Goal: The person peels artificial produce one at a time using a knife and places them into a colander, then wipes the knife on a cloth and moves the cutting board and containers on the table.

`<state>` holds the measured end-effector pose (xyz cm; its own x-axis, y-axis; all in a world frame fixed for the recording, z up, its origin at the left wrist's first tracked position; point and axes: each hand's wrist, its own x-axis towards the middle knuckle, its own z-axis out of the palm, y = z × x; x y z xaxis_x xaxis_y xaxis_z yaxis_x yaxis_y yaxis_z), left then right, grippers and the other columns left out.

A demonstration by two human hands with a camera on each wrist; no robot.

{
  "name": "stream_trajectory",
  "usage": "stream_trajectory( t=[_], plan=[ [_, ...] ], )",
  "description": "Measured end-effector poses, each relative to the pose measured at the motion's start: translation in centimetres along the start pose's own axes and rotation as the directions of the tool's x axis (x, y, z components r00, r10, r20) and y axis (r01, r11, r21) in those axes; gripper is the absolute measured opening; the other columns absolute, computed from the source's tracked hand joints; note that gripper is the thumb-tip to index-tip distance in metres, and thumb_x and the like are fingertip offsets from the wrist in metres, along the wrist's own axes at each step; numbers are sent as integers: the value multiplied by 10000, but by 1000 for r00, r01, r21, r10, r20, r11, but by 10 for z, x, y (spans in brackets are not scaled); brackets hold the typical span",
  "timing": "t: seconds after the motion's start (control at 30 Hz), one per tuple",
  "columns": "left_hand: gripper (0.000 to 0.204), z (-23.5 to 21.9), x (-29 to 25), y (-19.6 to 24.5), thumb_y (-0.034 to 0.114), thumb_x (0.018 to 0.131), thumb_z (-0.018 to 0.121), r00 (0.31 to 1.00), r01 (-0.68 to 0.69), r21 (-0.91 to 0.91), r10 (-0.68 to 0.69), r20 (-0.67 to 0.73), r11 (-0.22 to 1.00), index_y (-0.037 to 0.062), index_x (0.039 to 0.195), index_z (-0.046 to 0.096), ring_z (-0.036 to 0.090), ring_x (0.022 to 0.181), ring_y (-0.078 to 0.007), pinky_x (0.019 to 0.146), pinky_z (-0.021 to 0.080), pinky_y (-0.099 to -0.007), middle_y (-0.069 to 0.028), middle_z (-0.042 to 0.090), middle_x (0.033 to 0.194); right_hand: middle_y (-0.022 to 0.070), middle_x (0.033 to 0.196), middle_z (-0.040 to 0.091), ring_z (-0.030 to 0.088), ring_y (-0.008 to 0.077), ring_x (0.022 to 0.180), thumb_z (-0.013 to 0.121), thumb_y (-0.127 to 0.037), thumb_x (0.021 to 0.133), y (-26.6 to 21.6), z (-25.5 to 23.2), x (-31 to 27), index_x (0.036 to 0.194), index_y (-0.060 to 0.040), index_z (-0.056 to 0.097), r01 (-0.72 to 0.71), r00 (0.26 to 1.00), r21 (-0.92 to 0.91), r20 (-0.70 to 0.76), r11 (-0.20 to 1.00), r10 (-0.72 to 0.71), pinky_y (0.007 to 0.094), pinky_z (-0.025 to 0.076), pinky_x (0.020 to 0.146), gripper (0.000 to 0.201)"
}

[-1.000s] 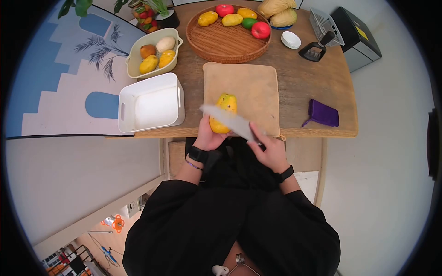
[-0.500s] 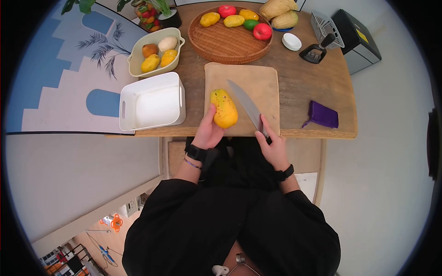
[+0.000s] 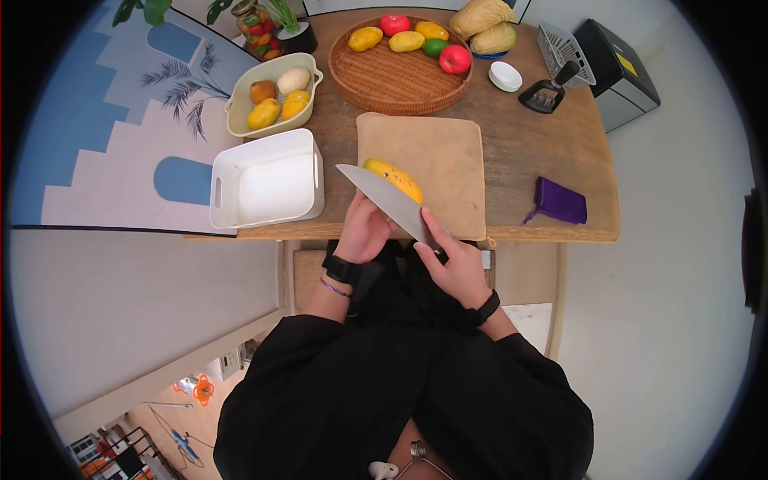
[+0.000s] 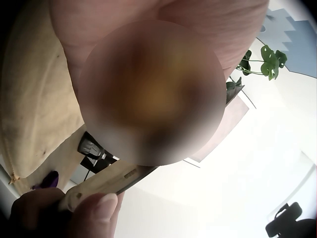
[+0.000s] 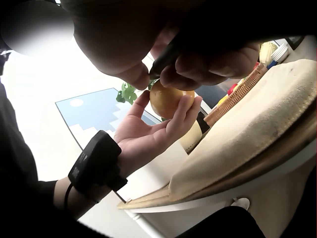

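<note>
Our left hand (image 3: pixel 364 230) has its fingers curled round the fruit (image 3: pixel 396 179), with the tub (image 3: pixel 268 222) at nine o'clock from it; our right hand (image 3: pixel 458 270) grips the knife (image 3: pixel 382 198), blade pointing to ten o'clock.

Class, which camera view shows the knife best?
The head view: the knife shows nearly its whole blade. The left wrist view catches part of that blade; in the right wrist view, the right hand hides most of it.
</note>
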<state>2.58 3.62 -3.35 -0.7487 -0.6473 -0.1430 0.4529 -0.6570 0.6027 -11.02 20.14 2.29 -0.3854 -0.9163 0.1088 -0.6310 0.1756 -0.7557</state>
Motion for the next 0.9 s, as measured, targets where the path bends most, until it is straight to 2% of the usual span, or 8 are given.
stream_trajectory(
  t=[0.17, 0.4, 0.5, 0.6, 0.67, 0.7, 0.77, 0.9],
  plan=[
    [448, 6, -6, -4, 152, 1030, 536, 998, 59, -145, -61, -10, 988, 143, 1464, 426, 591, 1276, -290, 976, 560, -479, -108, 570, 1398, 120, 733, 704, 695, 319, 621, 715, -366, 946, -5, 6, 10, 1536, -269, 502, 89, 993, -33, -71, 995, -91, 398, 552, 579, 634],
    [542, 5, -17, 5, 162, 994, 586, 984, 113, 1, -112, 139, 994, 112, 1499, 397, 570, 1308, -347, 972, 558, -536, -139, 537, 1448, 133, 761, 715, 702, 342, 641, 690, -401, 957, -4, 16, 21, 1550, -282, 478, 60, 991, 4, -119, 998, -59, 412, 564, 594, 641],
    [592, 8, -24, 15, 299, 1011, 566, 973, 171, -18, -166, 158, 985, 82, 1526, 371, 560, 1317, -361, 990, 544, -555, -149, 516, 1486, 162, 926, 748, 744, 315, 770, 747, -299, 935, -4, 20, 24, 1547, -250, 490, -13, 998, 25, -59, 1000, 15, 361, 587, 694, 665],
    [648, 14, -26, 25, 459, 1030, 483, 939, 278, -275, -199, 282, 921, 54, 1525, 387, 540, 1339, -389, 1024, 520, -576, -159, 517, 1495, 143, 751, 708, 697, 350, 631, 713, -397, 941, -3, 25, 24, 1550, -298, 476, 133, 979, 52, -164, 990, -123, 415, 565, 592, 662],
    [708, 3, -21, 22, 561, 1030, 404, 941, 302, -496, -173, 289, 814, 40, 1509, 422, 509, 1374, -410, 1030, 515, -582, -167, 526, 1490, 134, 699, 683, 687, 343, 605, 722, -396, 935, -4, 20, 24, 1547, -302, 482, 160, 985, -35, -56, 986, -162, 410, 557, 573, 663],
    [708, -2, -22, 20, 561, 1030, 404, 943, 297, -498, -169, 286, 815, 40, 1509, 422, 509, 1374, -410, 1030, 515, -582, -167, 526, 1490, 134, 699, 683, 687, 343, 605, 722, -396, 935, -5, 21, 24, 1547, -302, 482, 164, 985, -34, -52, 986, -166, 410, 557, 573, 663],
    [692, -7, -21, 18, 556, 1032, 407, 978, 199, -322, -206, 12, 926, 38, 1487, 454, 530, 1352, -416, 1000, 542, -570, -175, 544, 1470, 125, 656, 657, 675, 333, 578, 724, -397, 933, -5, 22, 24, 1544, -306, 487, 193, 981, -28, -24, 981, -194, 404, 550, 555, 662],
    [679, -21, -27, 19, 549, 1037, 400, 946, 321, -263, -293, 141, 910, 46, 1490, 449, 599, 1269, -412, 947, 581, -554, -180, 555, 1455, 118, 654, 658, 670, 326, 565, 728, -403, 930, -2, 19, 25, 1539, -304, 495, 205, 979, -22, -2, 979, -205, 398, 548, 549, 659]
  ],
)
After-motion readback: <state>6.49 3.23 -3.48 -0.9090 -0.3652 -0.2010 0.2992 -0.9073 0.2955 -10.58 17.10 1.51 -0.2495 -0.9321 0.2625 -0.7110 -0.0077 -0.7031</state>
